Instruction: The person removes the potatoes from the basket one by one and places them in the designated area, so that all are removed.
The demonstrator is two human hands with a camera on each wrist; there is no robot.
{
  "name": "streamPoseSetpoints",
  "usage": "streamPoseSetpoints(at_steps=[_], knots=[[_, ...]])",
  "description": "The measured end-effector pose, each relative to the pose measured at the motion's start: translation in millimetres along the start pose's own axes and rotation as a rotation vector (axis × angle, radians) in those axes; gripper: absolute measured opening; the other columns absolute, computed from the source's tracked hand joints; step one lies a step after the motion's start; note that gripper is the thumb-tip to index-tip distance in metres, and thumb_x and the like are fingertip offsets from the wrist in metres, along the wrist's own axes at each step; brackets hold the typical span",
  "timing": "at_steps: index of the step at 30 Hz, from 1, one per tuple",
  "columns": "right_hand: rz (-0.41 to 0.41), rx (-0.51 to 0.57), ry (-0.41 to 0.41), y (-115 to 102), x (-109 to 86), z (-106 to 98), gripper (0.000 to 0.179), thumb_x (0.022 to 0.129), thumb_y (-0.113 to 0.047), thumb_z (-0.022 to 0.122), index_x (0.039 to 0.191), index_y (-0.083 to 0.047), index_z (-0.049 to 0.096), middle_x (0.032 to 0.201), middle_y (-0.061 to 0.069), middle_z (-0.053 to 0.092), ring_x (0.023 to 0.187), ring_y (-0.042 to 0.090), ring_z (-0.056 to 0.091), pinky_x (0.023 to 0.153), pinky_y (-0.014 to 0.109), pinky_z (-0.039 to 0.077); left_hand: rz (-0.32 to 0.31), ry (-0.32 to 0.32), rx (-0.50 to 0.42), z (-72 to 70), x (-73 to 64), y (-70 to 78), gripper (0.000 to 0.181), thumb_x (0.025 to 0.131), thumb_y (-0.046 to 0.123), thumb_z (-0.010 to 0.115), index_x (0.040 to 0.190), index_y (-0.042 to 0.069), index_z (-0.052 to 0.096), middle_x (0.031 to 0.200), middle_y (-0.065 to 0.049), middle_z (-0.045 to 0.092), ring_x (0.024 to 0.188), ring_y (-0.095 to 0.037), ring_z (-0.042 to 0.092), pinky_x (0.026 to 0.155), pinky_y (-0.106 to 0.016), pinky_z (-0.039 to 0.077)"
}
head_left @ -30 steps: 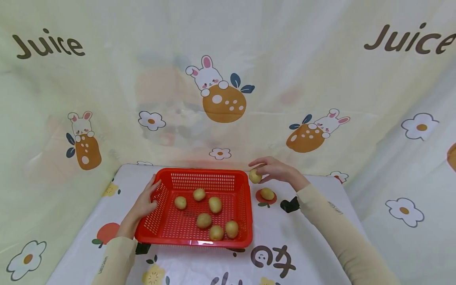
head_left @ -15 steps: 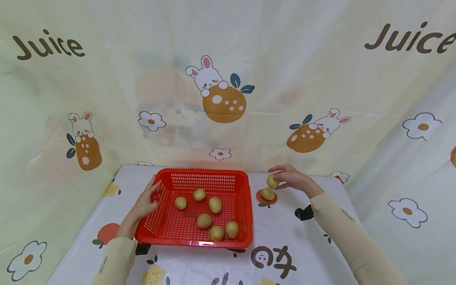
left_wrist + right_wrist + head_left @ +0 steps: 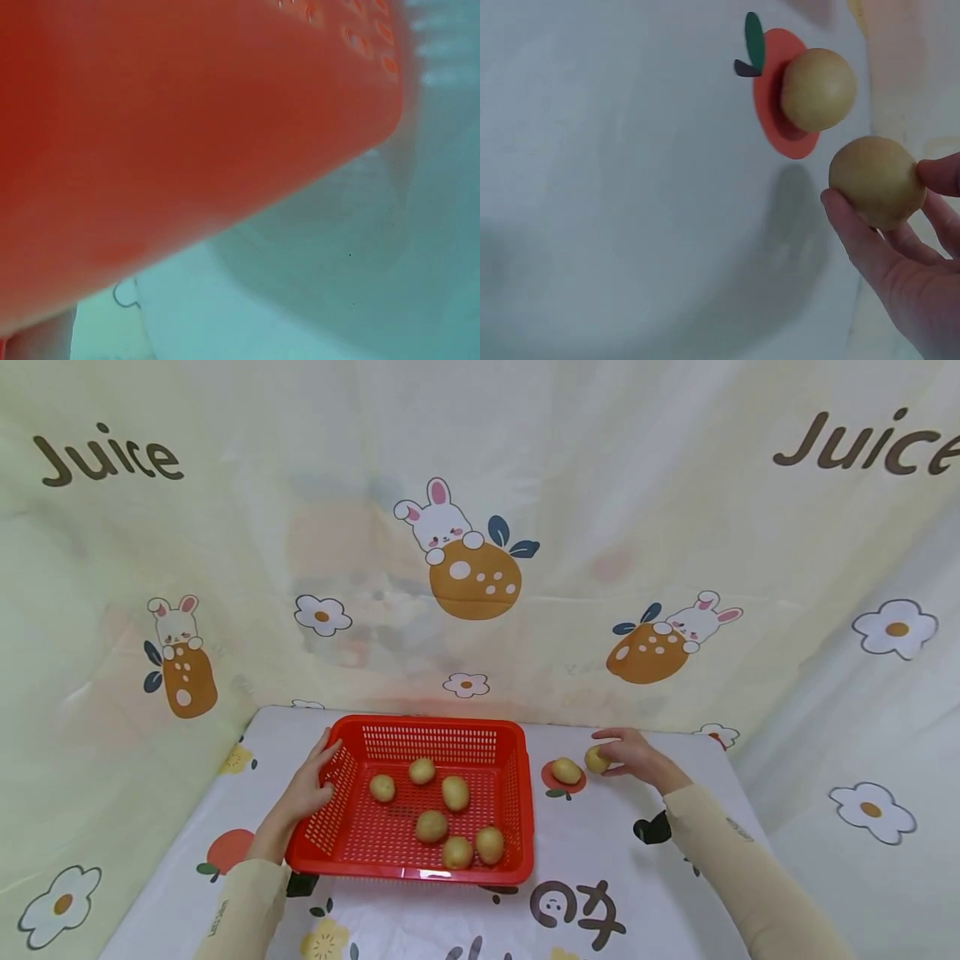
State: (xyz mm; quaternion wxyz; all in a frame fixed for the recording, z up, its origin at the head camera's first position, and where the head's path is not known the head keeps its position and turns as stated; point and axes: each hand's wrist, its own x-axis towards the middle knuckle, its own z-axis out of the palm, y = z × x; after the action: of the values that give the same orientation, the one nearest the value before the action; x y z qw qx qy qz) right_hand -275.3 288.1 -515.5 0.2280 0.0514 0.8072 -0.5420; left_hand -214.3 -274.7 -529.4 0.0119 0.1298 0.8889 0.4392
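A red plastic basket [image 3: 408,873] with slotted walls stands on the table, several potatoes [image 3: 455,793] spread over its floor. My left hand [image 3: 306,787] holds its left rim; the left wrist view is mostly filled by the basket's outer wall [image 3: 187,112], so the fingers are largely hidden there. To the right of the basket, my right hand [image 3: 637,758] pinches a potato [image 3: 876,181] between thumb and fingertips. Just left of it, a second potato [image 3: 566,771] lies on a printed red fruit. The two potatoes sit apart in the head view.
A white patterned cloth [image 3: 585,843] covers the table. Behind it hangs a pale curtain [image 3: 570,660] printed with rabbits and flowers, close to the table's back edge. More curtain hangs at both sides.
My right hand has carried its potato from beside the basket's back right corner rightward, past the lying potato, and lowered it. The left hand and basket have stayed in place.
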Motion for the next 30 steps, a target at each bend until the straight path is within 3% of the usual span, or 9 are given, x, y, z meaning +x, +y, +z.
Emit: streamPoseSetpoints(at_steps=[7, 15, 24, 30], knots=[[0.092, -0.070, 0.026, 18, 1.6, 7, 0.052, 0.094, -0.009, 0.050, 0.140, 0.011, 0.041, 0.129, 0.029, 0.049, 0.106, 0.036, 0.055, 0.095, 0.054, 0.048, -0.022, 0.002, -0.019, 0.4, -0.4, 1.2, 0.079, 0.073, -0.019, 0.049, 0.149, -0.009, 0.030, 0.164, -0.020, 0.003, 0.147, -0.046, 0.006, 0.108, -0.060, 0.029], [0.095, -0.119, 0.047, 13, 0.0, 11, 0.052, 0.094, -0.010, 0.053, 0.138, 0.013, 0.041, 0.127, 0.031, 0.048, 0.107, 0.038, 0.053, 0.095, 0.055, 0.048, -0.017, 0.007, -0.015, 0.7, -0.6, -0.6, 0.079, 0.073, -0.018, 0.049, 0.149, -0.009, 0.031, 0.164, -0.021, 0.004, 0.147, -0.046, 0.008, 0.106, -0.059, 0.033], [0.087, -0.204, 0.093, -13, -2.9, 5, 0.051, 0.093, -0.015, 0.054, 0.133, 0.015, 0.046, 0.135, 0.034, 0.043, 0.122, 0.050, 0.044, 0.095, 0.056, 0.047, -0.013, 0.016, -0.013, 0.1, 3.3, -0.7, 0.079, 0.073, -0.018, 0.047, 0.150, -0.009, 0.029, 0.164, -0.020, 0.003, 0.147, -0.046, 0.008, 0.104, -0.060, 0.037], [0.070, -0.320, 0.136, -38, -12.2, 6, 0.050, 0.094, -0.019, 0.054, 0.130, 0.015, 0.047, 0.135, 0.034, 0.043, 0.123, 0.047, 0.044, 0.095, 0.058, 0.046, -0.002, -0.009, -0.043, 1.9, 4.6, 0.4, 0.079, 0.074, -0.017, 0.050, 0.150, -0.008, 0.030, 0.164, -0.020, 0.003, 0.147, -0.045, 0.005, 0.107, -0.059, 0.032]])
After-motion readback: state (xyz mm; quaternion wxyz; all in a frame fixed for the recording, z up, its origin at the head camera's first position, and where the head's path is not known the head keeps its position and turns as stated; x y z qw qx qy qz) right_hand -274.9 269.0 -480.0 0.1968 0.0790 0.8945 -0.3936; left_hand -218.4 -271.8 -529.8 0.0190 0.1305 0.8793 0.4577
